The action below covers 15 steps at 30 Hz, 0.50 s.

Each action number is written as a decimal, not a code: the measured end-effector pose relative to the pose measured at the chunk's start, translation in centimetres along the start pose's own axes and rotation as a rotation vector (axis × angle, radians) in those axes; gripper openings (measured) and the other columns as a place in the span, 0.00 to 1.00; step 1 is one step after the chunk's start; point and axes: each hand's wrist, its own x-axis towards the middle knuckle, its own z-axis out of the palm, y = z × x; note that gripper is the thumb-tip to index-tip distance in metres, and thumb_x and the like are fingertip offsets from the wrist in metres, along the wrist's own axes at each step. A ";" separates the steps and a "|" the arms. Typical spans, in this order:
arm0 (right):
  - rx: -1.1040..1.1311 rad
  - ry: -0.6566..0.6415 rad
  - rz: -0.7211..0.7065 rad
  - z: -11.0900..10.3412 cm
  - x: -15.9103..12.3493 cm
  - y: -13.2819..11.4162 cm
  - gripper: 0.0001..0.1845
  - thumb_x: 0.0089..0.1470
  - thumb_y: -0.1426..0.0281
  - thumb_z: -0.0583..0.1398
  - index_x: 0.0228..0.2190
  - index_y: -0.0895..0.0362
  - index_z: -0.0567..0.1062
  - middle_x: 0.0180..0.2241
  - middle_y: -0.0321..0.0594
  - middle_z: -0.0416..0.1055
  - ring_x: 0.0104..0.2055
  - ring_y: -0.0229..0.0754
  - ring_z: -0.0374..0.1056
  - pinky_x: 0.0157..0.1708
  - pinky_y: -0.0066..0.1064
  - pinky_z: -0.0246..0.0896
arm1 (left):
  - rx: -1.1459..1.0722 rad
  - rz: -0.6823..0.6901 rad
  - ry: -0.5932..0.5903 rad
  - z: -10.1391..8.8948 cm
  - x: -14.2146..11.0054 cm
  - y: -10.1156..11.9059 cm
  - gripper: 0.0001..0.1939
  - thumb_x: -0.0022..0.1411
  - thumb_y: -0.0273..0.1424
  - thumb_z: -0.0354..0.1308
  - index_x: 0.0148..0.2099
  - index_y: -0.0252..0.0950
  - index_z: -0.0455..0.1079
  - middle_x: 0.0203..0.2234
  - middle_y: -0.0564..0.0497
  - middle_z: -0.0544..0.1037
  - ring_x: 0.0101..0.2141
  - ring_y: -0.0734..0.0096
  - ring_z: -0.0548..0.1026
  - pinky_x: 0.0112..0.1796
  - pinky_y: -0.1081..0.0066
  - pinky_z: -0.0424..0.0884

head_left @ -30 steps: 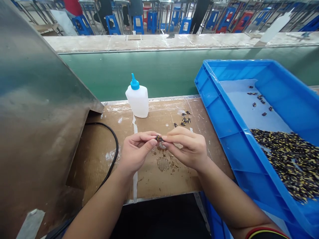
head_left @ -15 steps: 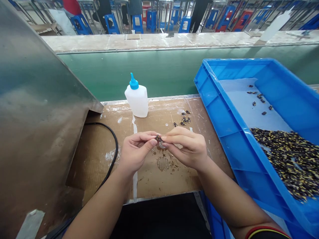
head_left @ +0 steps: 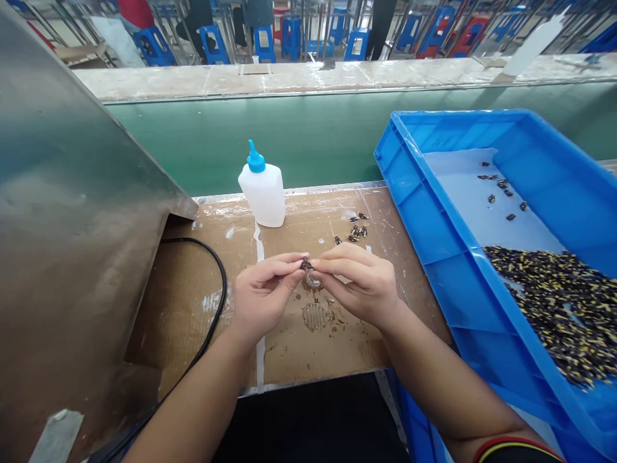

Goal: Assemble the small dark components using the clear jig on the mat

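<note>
Two bare hands, a left hand [head_left: 263, 299] and a right hand [head_left: 359, 286], slim-fingered, with short, unpainted fingernails [head_left: 295, 275]. Bare, smooth forearms, a left forearm [head_left: 193, 405] and a right forearm [head_left: 448, 392], both cut off by the lower edge of the view. Along that edge, on the right arm, a dark cuff [head_left: 518, 455] with curved red and pale yellow stripes at its rim; sleeve hem or band, impossible to tell from so little of it.

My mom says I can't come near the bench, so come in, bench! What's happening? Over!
Left hand, right hand pinching small dark-and-yellow part. Small shiny ring just below it. Black cable left of left hand. Over.
</note>
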 end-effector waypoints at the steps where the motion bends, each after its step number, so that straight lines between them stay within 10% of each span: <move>1: -0.008 0.001 0.004 0.0 0.0 0.0 0.11 0.64 0.77 0.69 0.46 0.54 0.81 0.40 0.43 0.84 0.39 0.42 0.80 0.40 0.37 0.80 | 0.015 0.006 -0.001 0.0 0.0 0.0 0.04 0.65 0.27 0.71 0.41 0.42 0.86 0.45 0.47 0.86 0.46 0.66 0.85 0.51 0.70 0.83; 15: -0.031 0.113 0.019 0.1 0.1 0.0 0.14 0.62 0.81 0.66 0.46 0.51 0.79 0.40 0.40 0.82 0.38 0.43 0.79 0.38 0.39 0.78 | 0.069 0.046 0.007 0.6 -0.2 0.1 0.08 0.65 0.29 0.71 0.47 0.44 0.86 0.47 0.46 0.85 0.47 0.64 0.84 0.53 0.67 0.82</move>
